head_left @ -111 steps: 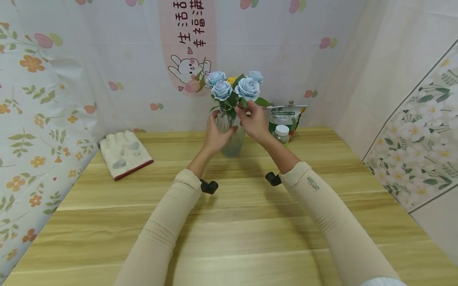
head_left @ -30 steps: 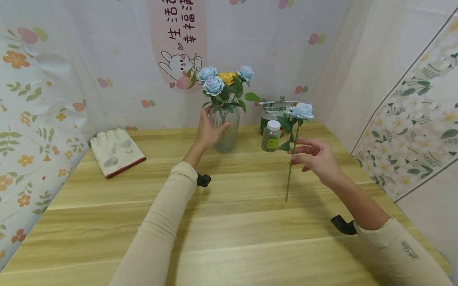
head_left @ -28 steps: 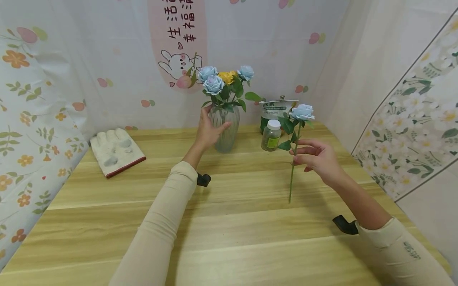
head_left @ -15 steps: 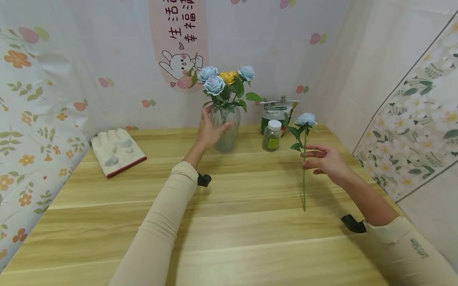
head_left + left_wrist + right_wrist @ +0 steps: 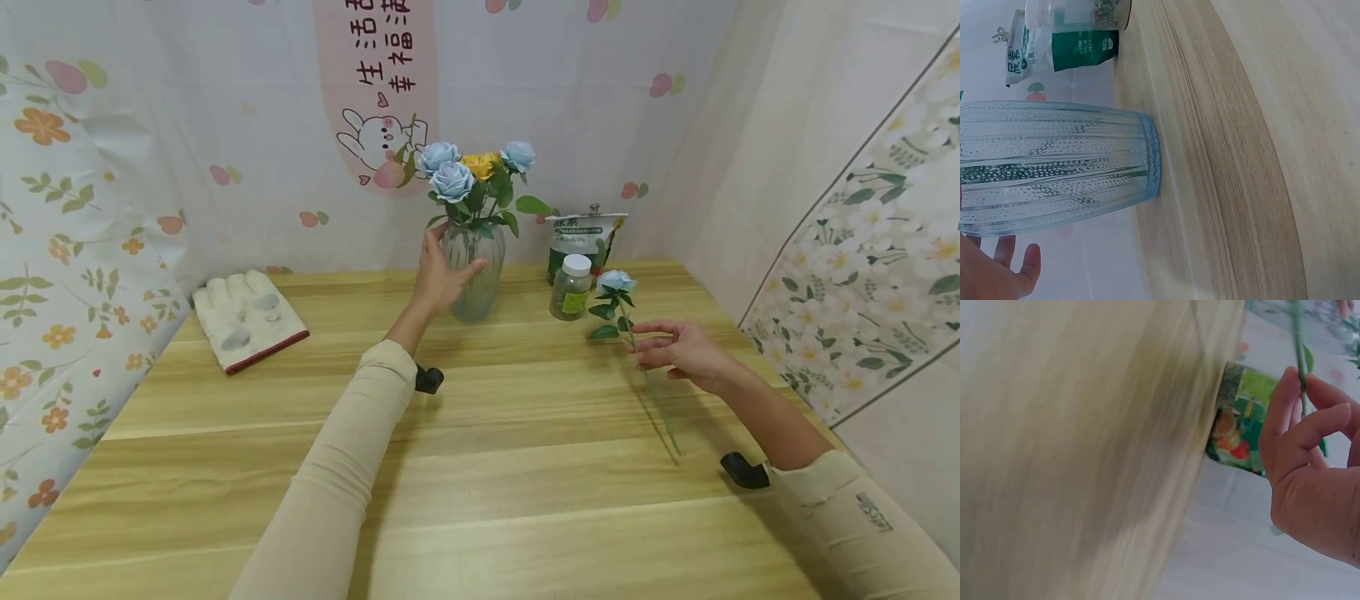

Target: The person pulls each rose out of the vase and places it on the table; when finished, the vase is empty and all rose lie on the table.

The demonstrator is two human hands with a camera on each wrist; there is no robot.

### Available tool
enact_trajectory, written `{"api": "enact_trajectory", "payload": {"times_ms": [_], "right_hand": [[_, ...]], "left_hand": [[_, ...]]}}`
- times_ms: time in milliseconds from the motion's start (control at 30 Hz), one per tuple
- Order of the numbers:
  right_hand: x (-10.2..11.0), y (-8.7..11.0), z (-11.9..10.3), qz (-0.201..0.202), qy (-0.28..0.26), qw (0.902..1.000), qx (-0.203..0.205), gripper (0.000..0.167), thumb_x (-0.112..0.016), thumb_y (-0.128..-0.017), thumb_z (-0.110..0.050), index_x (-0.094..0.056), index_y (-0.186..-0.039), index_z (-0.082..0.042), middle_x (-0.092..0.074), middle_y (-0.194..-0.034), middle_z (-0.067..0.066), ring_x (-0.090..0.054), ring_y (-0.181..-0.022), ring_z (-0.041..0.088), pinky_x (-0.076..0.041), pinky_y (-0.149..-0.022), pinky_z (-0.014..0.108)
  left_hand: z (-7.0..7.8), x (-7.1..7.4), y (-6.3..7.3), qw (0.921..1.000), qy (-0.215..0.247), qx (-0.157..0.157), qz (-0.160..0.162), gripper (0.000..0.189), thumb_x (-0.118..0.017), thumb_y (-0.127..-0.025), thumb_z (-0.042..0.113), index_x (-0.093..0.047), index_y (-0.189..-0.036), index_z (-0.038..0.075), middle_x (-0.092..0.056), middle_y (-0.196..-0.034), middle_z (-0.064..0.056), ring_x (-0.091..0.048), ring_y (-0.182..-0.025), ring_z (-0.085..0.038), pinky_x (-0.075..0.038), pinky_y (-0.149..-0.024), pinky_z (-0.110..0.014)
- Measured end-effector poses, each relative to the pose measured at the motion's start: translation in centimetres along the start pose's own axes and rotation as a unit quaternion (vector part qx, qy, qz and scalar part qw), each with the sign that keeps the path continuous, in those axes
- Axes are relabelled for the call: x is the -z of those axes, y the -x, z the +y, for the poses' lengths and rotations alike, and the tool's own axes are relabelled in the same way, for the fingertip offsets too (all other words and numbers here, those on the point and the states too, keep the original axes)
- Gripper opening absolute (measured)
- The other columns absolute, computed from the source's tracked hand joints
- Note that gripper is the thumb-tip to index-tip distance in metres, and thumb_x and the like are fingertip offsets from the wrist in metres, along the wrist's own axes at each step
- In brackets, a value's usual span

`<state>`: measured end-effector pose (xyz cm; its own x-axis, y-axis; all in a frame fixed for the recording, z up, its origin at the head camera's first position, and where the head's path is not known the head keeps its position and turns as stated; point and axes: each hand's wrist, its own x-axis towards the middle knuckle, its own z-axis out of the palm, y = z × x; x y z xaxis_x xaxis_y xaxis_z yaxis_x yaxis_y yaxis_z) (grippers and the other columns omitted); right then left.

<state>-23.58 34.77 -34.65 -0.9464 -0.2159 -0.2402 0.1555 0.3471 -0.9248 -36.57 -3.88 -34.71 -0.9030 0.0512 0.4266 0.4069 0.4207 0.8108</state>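
Note:
My left hand (image 5: 441, 275) grips the side of a ribbed clear glass vase (image 5: 482, 293), thumb across its front. The vase stands upright at the back of the table; in the left wrist view its textured wall (image 5: 1054, 150) shows stems inside. Blue roses (image 5: 452, 181) and a yellow rose (image 5: 478, 165) rise from its mouth. To the right, my right hand (image 5: 688, 357) pinches the stem of a single blue rose (image 5: 617, 281) between thumb and fingertips. This rose leans, its bloom up and left, its stem end low over the table. The right wrist view shows the pinched green stem (image 5: 1298, 337).
A white-capped jar (image 5: 572, 290) stands right of the vase, close to the held rose's leaves. Behind it is a green and white pouch (image 5: 576, 237) with a clip on top. A cream work glove (image 5: 251, 317) lies at the back left. Printed curtains (image 5: 262, 192) border the wooden table (image 5: 480, 500).
Since the first frame, the right hand has drawn one blue rose from the vase and carried it right. Lately it has lowered, and the bloom has tipped left. The left hand keeps holding the vase.

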Motion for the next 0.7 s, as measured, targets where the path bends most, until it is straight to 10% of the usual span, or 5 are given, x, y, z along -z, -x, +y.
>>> {"api": "enact_trajectory", "payload": {"times_ms": [333,567,700], "right_hand": [[1.3,-0.9,1.8,0.0,0.027,0.9992,-0.029,0.066,-0.067,-0.094,-0.007,-0.032,-0.148,0.008,-0.072,-0.106,-0.001,-0.073,-0.085,0.014,-0.034,-0.042,0.018],[1.4,-1.5,2.6,-0.01,-0.001,0.9993,-0.035,0.068,-0.063,-0.091,0.007,-0.025,-0.147,0.017,-0.07,-0.107,0.012,-0.072,-0.087,0.014,-0.057,-0.079,0.031],[1.6,-1.8,2.8,-0.008,0.007,0.9989,-0.046,0.067,-0.063,-0.091,0.007,-0.026,-0.146,0.017,-0.071,-0.103,0.009,-0.072,-0.086,0.014,-0.058,-0.078,0.031]], "left_hand": [[0.0,-0.1,0.1,0.9999,-0.008,-0.013,0.005,0.09,-0.078,-0.086,0.041,-0.021,-0.147,0.007,-0.031,-0.15,-0.019,-0.03,-0.142,-0.036,-0.026,-0.116,-0.046],[0.0,-0.1,0.1,0.9999,-0.012,-0.01,0.006,0.09,-0.079,-0.085,0.038,-0.021,-0.146,0.007,-0.032,-0.15,-0.02,-0.031,-0.142,-0.037,-0.026,-0.116,-0.045],[0.0,-0.1,0.1,0.9999,-0.01,-0.012,0.006,0.09,-0.079,-0.085,0.039,-0.022,-0.146,0.006,-0.032,-0.149,-0.02,-0.031,-0.142,-0.038,-0.027,-0.115,-0.046]]}}
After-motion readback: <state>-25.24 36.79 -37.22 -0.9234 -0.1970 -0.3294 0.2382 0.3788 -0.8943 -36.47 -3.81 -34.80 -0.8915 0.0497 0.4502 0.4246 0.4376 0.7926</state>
